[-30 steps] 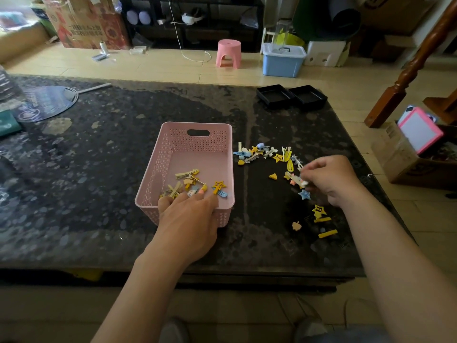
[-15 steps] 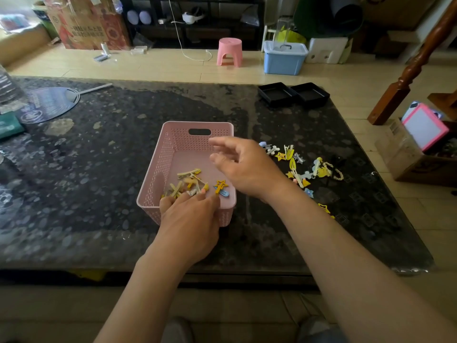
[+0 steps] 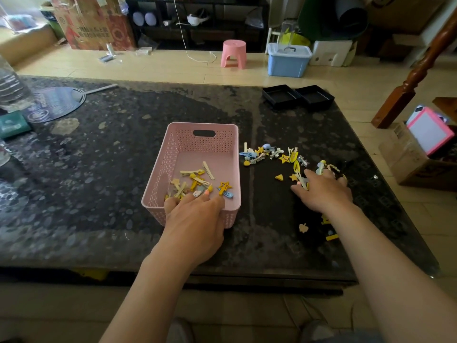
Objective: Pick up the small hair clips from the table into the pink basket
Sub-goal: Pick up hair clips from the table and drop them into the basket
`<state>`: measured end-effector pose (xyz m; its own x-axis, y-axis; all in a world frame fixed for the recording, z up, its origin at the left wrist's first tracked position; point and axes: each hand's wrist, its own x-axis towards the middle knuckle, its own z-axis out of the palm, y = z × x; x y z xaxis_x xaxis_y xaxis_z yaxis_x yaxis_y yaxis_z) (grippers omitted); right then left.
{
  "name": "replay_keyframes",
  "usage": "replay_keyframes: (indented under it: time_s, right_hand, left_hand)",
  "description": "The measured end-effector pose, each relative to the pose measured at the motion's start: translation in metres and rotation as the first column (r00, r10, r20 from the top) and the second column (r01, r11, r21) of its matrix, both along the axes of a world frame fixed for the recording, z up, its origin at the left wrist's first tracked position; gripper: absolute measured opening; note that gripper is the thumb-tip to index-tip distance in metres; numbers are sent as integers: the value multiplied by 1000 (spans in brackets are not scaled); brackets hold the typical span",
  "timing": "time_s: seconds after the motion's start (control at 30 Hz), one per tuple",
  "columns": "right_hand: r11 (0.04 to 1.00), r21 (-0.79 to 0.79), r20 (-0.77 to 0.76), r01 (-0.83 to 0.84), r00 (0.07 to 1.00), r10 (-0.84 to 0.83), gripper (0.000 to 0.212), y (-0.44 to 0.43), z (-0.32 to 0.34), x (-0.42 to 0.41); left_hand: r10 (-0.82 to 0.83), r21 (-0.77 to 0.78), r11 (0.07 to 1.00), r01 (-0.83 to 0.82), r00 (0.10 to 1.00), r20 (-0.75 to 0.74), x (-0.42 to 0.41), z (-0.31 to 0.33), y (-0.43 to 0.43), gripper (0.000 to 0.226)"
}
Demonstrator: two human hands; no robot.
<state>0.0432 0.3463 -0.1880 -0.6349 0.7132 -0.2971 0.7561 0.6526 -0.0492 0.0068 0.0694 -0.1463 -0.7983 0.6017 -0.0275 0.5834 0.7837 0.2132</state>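
The pink basket (image 3: 173, 147) stands mid-table with several small hair clips (image 3: 197, 180) lying in its near half. My left hand (image 3: 195, 219) grips the basket's near rim, fingertips inside. Right of the basket, more yellow, blue and white hair clips (image 3: 262, 154) are scattered on the dark table (image 3: 99, 181). My right hand (image 3: 321, 191) rests flat on the right part of this scatter, fingers spread and touching clips, with none visibly lifted. A cream clip (image 3: 303, 228) and a yellow clip (image 3: 331, 237) lie beside my right forearm.
Two black trays (image 3: 296, 96) sit at the table's far right edge. A round hand fan (image 3: 54, 105), a water bottle (image 3: 10, 87) and a green packet (image 3: 12, 125) are at the far left. A cardboard box (image 3: 415, 167) stands on the floor to the right.
My right hand went over the basket, then swung back right and now lies on the scattered clips. My left hand has stayed on the basket's rim.
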Motion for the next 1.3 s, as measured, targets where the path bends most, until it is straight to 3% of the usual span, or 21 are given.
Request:
replay_keyframes:
  time_s: [0.2,0.33,0.57,0.7,0.83,0.9,1.07,1.3]
  right_hand:
    - [988,105,-185,-111,974,130,26,1,-5,-7]
    - [997,50,-299,-66,951,78,12,-3,1,-7]
    - [955,-294,-498,32,848,-182,11,-7,14,-8]
    - [817,-576,-543,25,736,-405,22,-7,19,-14]
    - [685,-716,-584,-133,652,-484,16,-29,42,-22]
    - [671,-703,-633,-234,635,-443,14,-48,55,-27]
    - [754,-541,-748,-373,622,-230,13,-92,74,-34]
    - [760,-359,-758,-541,644,101,27,-115,70,-34]
  left_hand:
    - [1,11,1000,-1,1000,-3,-2,-3,1,9]
    - [-1,23,1000,1,1000,-12,-2,-4,1,8]
    - [-2,12,1000,2,1000,2,-2,-2,1,13]
    - [-2,1,1000,2,1000,3,-1,-1,0,14]
    - [2,2,1000,-2,1000,12,-1,1,1,12]
    - [3,-4,1000,-3,1000,11,0,1,1,11]
    - [-1,-14,1000,1,1000,-1,1,1,0,14]
    - [-2,-18,1000,2,1000,0,-1,0,1,19]
